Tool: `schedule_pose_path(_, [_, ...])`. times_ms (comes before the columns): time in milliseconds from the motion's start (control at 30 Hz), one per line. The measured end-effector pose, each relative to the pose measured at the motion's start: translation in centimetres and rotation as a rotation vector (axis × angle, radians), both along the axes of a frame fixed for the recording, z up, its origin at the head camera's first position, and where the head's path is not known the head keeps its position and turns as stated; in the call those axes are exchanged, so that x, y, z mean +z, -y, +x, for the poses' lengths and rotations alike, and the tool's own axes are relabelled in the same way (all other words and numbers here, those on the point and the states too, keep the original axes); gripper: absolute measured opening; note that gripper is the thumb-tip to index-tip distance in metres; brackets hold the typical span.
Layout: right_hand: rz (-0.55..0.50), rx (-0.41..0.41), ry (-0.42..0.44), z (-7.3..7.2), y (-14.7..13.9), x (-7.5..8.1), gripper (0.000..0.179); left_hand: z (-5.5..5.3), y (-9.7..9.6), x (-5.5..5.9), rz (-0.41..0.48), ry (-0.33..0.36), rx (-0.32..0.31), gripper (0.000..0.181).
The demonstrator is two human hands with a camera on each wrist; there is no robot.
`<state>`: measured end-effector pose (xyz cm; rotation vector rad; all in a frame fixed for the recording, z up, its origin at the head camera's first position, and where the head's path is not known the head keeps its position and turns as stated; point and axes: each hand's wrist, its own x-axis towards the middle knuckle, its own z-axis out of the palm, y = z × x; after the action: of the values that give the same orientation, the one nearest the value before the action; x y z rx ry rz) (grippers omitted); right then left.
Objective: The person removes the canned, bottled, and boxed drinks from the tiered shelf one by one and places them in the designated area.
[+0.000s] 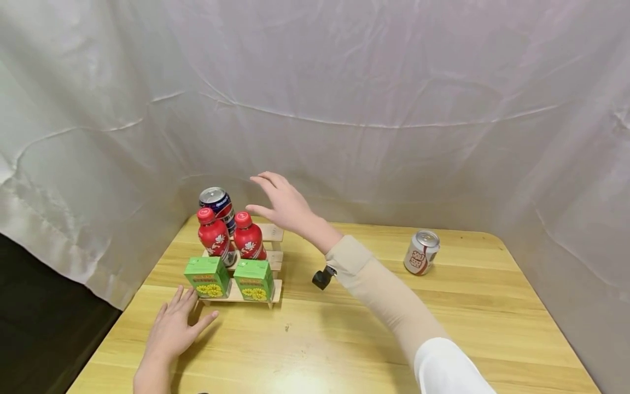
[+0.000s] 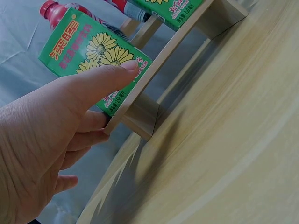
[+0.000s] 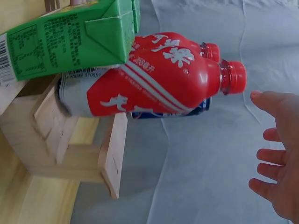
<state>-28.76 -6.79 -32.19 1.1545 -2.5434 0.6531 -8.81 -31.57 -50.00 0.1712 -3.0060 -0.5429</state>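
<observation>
A stepped wooden rack (image 1: 275, 261) is set on the surface (image 1: 492, 312), near its far left corner. On the lowest step, towards the near edge, a left green carton (image 1: 208, 280) and a right green carton (image 1: 254, 282) are stood; two red bottles (image 1: 248, 241) are placed behind them, and a dark blue can (image 1: 224, 209) at the rear. The left hand (image 1: 171, 326) is held by the left carton, thumb and fingers apart; whether the rack is touched cannot be told. Beside the right bottle's cap the right hand (image 1: 285, 205) is raised, fingers extended, thumb apart, nothing gripped. A silver can (image 1: 421, 253) is stood towards the far right corner.
</observation>
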Motion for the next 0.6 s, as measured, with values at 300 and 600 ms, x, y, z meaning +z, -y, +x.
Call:
schedule_pose_path(300, [-0.044,0.038,0.125,-0.8,2.3,0.3,0.066,0.1,0.0,-0.1,0.003,-0.016,0.006,0.089])
schedule_pose_path(600, [-0.068,0.095,0.266,-1.9,4.5,0.6,0.066,0.1,0.1,-0.2,-0.004,-0.023,0.013,0.089])
